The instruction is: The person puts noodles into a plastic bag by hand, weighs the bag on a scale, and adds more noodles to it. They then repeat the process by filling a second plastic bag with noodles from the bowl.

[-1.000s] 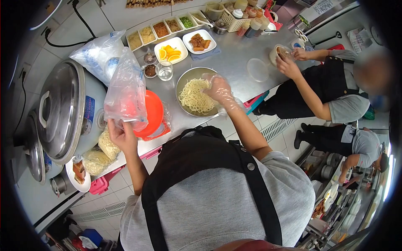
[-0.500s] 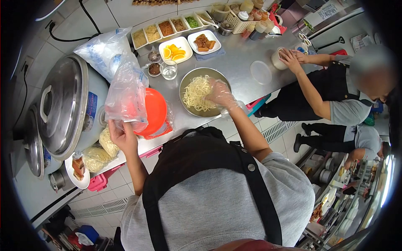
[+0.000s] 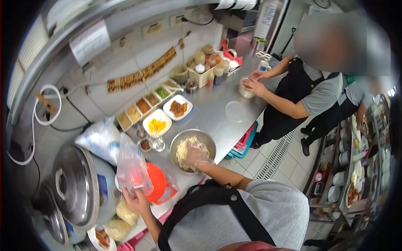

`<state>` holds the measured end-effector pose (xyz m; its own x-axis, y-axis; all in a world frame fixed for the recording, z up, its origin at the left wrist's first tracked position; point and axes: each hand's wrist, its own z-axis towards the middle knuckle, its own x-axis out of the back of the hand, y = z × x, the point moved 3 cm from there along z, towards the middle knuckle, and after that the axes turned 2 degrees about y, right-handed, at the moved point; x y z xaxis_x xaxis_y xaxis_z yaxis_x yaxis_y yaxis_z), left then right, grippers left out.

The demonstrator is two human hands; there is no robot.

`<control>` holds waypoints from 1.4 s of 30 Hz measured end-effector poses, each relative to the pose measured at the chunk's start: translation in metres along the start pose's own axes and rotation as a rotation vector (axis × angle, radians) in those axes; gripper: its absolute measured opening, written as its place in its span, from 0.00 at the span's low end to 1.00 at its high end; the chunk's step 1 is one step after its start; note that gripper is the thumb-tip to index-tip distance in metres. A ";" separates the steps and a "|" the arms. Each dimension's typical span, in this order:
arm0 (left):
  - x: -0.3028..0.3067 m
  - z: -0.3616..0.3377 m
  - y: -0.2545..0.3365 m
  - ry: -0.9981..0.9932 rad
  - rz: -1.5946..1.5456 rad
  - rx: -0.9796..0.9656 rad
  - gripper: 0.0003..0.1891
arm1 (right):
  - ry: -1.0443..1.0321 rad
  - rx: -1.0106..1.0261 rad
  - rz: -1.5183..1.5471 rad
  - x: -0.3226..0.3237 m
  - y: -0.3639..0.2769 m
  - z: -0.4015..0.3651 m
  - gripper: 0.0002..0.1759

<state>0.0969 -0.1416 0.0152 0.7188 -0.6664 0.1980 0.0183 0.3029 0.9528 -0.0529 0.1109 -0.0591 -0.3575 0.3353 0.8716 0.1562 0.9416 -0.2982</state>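
My left hand [image 3: 136, 200] pinches the lower edge of a clear plastic bag [image 3: 130, 161], which stands up above an orange-red bowl [image 3: 157, 184]. On my right hand [image 3: 197, 156] is a clear disposable glove; its fingers are down among pale noodles [image 3: 182, 151], partly hidden, and look closed around some of them. The noodles lie in a round metal mixing bowl [image 3: 213, 151] on the steel counter. Just beyond this bowl are a small glass [image 3: 158, 144], a white dish of orange slices [image 3: 157, 125] and a white dish of brown food pieces [image 3: 178, 108].
A row of topping containers [image 3: 142, 104] lines the wall beside a sauce basket [image 3: 205, 77]. Large lidded pots [image 3: 75, 184] and bagged noodles [image 3: 117, 228] stand at left. A round plastic lid [image 3: 235, 111] lies on the counter. At right, a co-worker [image 3: 289, 92] handles a pale container [image 3: 246, 88].
My view has tilted up, showing more of the wall and the co-worker. My right hand has moved further over the noodles. The left still holds the bag.
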 end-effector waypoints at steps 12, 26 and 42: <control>-0.022 0.000 0.018 -0.127 -0.287 -0.029 0.27 | -0.036 -0.003 0.004 0.002 0.003 -0.009 0.57; -0.026 0.000 0.020 -0.169 -0.239 -0.059 0.26 | 0.020 0.028 -0.012 0.001 0.004 -0.009 0.56; -0.027 -0.002 0.017 -0.147 -0.246 -0.102 0.27 | 0.020 0.045 0.013 0.002 0.004 -0.012 0.57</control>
<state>0.0787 -0.1171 0.0258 0.5759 -0.8175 0.0025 0.2541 0.1819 0.9499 -0.0418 0.1152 -0.0536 -0.3369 0.3473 0.8752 0.1188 0.9377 -0.3264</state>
